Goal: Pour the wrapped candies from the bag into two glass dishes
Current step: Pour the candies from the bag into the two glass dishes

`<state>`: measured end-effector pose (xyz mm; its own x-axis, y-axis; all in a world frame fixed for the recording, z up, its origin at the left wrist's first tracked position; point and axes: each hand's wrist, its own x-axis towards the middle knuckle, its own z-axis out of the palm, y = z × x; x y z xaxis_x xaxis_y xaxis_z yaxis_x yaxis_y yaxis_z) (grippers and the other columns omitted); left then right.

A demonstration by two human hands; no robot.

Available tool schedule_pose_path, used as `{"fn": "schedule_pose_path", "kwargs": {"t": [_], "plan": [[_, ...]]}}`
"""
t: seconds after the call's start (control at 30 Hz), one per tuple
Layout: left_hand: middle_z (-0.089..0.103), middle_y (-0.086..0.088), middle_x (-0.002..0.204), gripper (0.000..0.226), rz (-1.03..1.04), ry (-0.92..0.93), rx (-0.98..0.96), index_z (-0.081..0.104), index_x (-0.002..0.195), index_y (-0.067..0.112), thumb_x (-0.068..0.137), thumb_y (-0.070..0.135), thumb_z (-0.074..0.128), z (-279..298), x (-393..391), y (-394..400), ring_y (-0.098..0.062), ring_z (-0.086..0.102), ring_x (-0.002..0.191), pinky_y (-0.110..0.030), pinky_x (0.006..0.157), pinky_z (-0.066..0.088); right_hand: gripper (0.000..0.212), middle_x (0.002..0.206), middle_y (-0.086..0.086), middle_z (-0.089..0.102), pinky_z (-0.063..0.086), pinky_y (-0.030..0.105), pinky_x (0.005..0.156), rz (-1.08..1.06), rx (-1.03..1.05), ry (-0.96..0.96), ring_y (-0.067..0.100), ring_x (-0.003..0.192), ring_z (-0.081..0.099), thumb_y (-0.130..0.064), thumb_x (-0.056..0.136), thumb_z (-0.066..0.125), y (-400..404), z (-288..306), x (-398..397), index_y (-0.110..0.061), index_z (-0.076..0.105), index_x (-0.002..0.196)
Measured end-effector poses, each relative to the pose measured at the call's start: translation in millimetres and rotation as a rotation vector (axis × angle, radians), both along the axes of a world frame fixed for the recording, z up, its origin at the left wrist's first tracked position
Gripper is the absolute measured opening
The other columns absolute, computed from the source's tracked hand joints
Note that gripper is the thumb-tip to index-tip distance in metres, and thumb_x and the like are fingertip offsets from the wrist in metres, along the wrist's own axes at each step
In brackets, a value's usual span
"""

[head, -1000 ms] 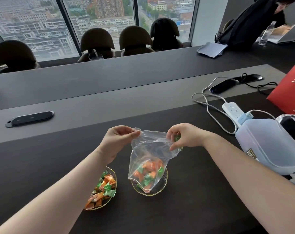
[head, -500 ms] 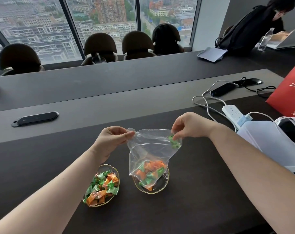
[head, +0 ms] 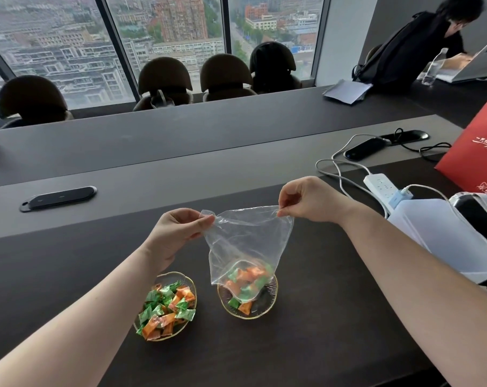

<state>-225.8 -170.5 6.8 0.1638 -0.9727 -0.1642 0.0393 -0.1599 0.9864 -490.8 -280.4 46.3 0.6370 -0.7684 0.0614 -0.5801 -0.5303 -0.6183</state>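
Observation:
A clear plastic bag (head: 246, 241) hangs upside down over the right glass dish (head: 270, 300). My left hand (head: 178, 233) pinches its left upper corner and my right hand (head: 309, 199) pinches its right upper corner. Orange and green wrapped candies (head: 247, 280) bunch at the bag's low end, right above the dish, and a few lie in the dish below. The left glass dish (head: 190, 286), gold-rimmed like the other, holds a heap of the same candies (head: 167, 308) and sits beside my left forearm.
A translucent plastic box (head: 437, 236) stands at the right, with a white power strip (head: 381, 188) and cables behind it. A red paper bag (head: 476, 152) is at the far right. A person sits at the far right of the table's back side.
Both hands have lifted the bag's corners higher and pulled them further apart, stretching the bag taut. A green candy near my right fingers has dropped down to the rest.

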Motion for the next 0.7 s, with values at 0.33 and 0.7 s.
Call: {"fn": "schedule_pose_path", "kwargs": {"t": [0.33,0.7], "plan": [[0.07,0.003,0.067,0.048,0.025,0.052,-0.01,0.072,0.065,0.017,0.035,0.051,0.089,8.3,8.8,8.8,-0.015,0.056,0.073,-0.025,0.07,0.043,0.013,0.069,0.003,0.066,0.048,0.026,0.066,-0.001,-0.04,-0.064,0.013,0.064,0.056,-0.018,0.072,0.079,5.8,14.3,10.8,-0.011,0.068,0.072],[0.071,0.003,0.066,0.05,0.041,0.105,-0.06,0.072,0.067,0.015,0.035,0.049,0.09,24.4,21.3,17.5,-0.006,0.063,0.064,-0.015,0.061,0.049,0.013,0.069,0.001,0.065,0.046,0.022,0.065,-0.009,-0.056,-0.107,0.013,0.064,0.056,-0.018,0.072,0.079,13.2,28.5,27.6,-0.01,0.068,0.074]]}}
